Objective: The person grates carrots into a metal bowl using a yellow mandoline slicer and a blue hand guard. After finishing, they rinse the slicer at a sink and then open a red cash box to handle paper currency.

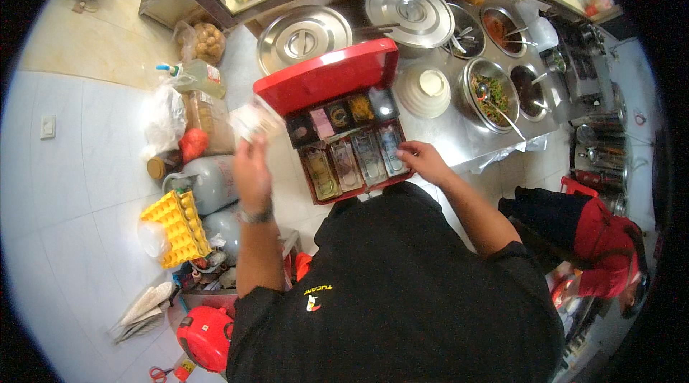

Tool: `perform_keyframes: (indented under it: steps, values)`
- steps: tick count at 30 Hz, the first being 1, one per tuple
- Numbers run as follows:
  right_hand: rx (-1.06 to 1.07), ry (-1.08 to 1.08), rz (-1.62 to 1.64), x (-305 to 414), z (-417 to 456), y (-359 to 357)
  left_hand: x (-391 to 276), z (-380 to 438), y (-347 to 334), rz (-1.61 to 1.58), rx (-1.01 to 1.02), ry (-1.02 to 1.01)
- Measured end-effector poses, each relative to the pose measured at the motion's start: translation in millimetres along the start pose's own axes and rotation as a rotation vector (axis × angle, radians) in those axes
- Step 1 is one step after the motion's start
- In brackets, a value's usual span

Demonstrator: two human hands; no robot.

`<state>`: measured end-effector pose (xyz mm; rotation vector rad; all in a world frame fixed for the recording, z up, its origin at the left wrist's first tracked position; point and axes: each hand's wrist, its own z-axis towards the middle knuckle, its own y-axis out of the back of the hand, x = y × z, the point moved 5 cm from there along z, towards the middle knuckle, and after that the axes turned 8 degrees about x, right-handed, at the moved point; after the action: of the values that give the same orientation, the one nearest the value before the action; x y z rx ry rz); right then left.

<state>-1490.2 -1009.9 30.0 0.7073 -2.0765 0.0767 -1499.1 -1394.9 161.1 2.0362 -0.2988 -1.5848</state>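
Observation:
A red metal cash box (325, 75) lies before me with its lid raised. Its front slots hold banknotes under clips: yellowish-green notes (321, 176) at the left, purplish notes (347, 168) beside them, and bluish notes (391, 150) at the right end. Behind these, small compartments contain a pink slip (322, 123) and yellow rubber bands (361, 108). My right hand (425, 161) is at the right slot, fingertips over the bluish notes; a grip cannot be made out. To the box's left, my left hand (253, 173) is raised and blurred. Whitish sheets (255, 122) appear at its fingertips, too blurred to tell if held.
Beyond the box stand steel-lidded pots (304, 41), stacked bowls (425, 91) and a steel bowl of chopped vegetables (492, 95) with a ladle. Gas cylinders (211, 184) and a yellow egg tray (177, 229) are at left. A person in red (605, 248) is at right.

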Motion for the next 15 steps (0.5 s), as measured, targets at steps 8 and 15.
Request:
perform_keyframes:
  steps: [8, 15]
  values:
    - [0.223, 0.086, 0.110, 15.9, 10.4, -62.7, 82.8, -70.4, -190.0, -0.833, 0.628, 0.465]
    - [-0.023, -0.128, 0.018, -48.9, 19.5, -22.5, 108.7, -53.9, -244.2, 0.011, 0.637, 0.072]
